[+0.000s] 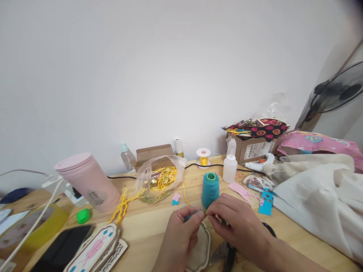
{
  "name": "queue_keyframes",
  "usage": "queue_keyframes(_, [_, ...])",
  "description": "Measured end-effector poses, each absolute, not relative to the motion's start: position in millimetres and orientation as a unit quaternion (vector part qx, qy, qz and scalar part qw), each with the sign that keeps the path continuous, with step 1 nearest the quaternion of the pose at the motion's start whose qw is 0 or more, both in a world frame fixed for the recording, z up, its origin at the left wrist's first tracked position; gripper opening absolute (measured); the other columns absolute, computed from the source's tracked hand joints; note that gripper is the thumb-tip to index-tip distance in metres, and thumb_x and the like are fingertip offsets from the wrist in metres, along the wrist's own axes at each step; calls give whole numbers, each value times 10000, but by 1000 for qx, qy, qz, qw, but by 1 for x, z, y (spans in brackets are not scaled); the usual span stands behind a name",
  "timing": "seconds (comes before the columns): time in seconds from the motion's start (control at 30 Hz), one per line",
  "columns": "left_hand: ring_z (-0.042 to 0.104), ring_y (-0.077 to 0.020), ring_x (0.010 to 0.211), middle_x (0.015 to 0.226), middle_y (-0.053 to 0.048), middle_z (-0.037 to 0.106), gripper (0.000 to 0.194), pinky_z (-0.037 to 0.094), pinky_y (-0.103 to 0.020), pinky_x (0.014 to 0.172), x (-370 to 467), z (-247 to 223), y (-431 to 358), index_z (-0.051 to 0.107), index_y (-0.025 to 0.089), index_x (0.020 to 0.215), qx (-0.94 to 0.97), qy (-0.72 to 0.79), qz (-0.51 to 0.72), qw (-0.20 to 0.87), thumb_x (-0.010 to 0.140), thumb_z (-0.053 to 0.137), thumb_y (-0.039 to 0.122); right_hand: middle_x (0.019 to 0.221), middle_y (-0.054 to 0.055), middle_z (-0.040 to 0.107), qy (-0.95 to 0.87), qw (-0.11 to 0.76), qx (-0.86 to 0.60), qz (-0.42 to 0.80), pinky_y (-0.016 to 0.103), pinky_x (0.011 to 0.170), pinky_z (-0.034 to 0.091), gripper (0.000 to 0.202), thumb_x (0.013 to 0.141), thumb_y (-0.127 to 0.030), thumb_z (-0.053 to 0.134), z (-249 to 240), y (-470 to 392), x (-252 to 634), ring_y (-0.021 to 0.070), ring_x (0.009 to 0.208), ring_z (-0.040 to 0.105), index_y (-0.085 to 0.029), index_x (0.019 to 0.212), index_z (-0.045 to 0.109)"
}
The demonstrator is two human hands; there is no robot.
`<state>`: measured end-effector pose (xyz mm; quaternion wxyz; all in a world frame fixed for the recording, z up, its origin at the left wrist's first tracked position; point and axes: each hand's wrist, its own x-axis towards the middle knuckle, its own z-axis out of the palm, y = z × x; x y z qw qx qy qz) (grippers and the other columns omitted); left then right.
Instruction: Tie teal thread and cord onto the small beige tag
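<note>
My left hand [183,234] is closed, thumb and index finger pinching a small blue piece [189,217], perhaps thread; most of it is covered by the fingers. Close against it, my right hand [235,221] pinches with the fingertips meeting the left ones; what is between them is too small to make out. Just behind both hands stands a cone of teal thread [210,190]. Beneath them lies a pale plaque with a scalloped edge [202,247], partly hidden. Scissors with black handles [230,257] lie under my right hand, also partly covered.
At left are a pink tumbler [87,181], a black phone [64,247] and stacked decorated tags [96,249]. Behind lie a bag of yellow cords and bells [161,179], a white squeeze bottle [230,168] and a gold thread spool [203,158]. White cloth [320,200] covers the right side.
</note>
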<state>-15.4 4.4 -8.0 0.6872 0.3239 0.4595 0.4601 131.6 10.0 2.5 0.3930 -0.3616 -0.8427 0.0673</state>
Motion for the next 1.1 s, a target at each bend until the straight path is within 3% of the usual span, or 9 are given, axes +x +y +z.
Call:
queue_keyframes(0.2, [173, -17, 298, 327, 124, 300, 224, 93, -170, 318, -14, -8, 5, 569, 146, 563, 398, 516, 439, 619, 536, 694, 330, 551, -5, 581, -771, 386, -453, 225, 214, 498, 416, 87, 683, -154, 525, 6, 8, 130, 120, 516, 531, -170, 647, 603])
queue_keyframes(0.43, [277, -25, 337, 345, 76, 420, 119, 156, -165, 349, -9, -2, 5, 573, 121, 461, 444, 536, 417, 585, 485, 683, 159, 520, -12, 553, -732, 356, -498, 298, 212, 480, 409, 98, 619, -118, 504, 10, 8, 132, 119, 505, 499, -163, 571, 576])
queue_keyframes(0.57, [214, -19, 280, 284, 109, 334, 164, 108, -175, 321, -8, -3, 4, 545, 144, 453, 438, 546, 401, 591, 475, 691, 216, 496, -34, 530, -705, 366, -480, 371, 179, 426, 370, 117, 679, -148, 495, 13, 14, 138, 91, 459, 460, -156, 590, 571])
queue_keyframes(0.7, [155, -14, 275, 302, 131, 284, 240, 80, -175, 308, -12, -6, 4, 526, 165, 517, 407, 514, 408, 636, 519, 687, 343, 558, -18, 576, -771, 366, -429, 294, 195, 490, 401, 119, 725, -179, 524, 18, 14, 142, 105, 520, 502, -170, 642, 609])
queue_keyframes(0.97, [158, -9, 300, 336, 130, 279, 241, 78, -164, 315, -14, -4, 2, 519, 151, 526, 403, 498, 422, 641, 551, 688, 321, 704, 39, 631, -883, 332, -306, 126, 236, 600, 418, 139, 812, -165, 484, 14, 15, 147, 143, 669, 538, -177, 821, 622])
queue_keyframes(1.1, [170, -9, 287, 320, 126, 296, 272, 79, -167, 310, -14, -7, 3, 532, 148, 531, 419, 519, 404, 627, 520, 705, 358, 658, 64, 627, -910, 302, -280, 42, 250, 560, 412, 210, 822, -123, 422, 15, 15, 144, 156, 624, 515, -156, 759, 620])
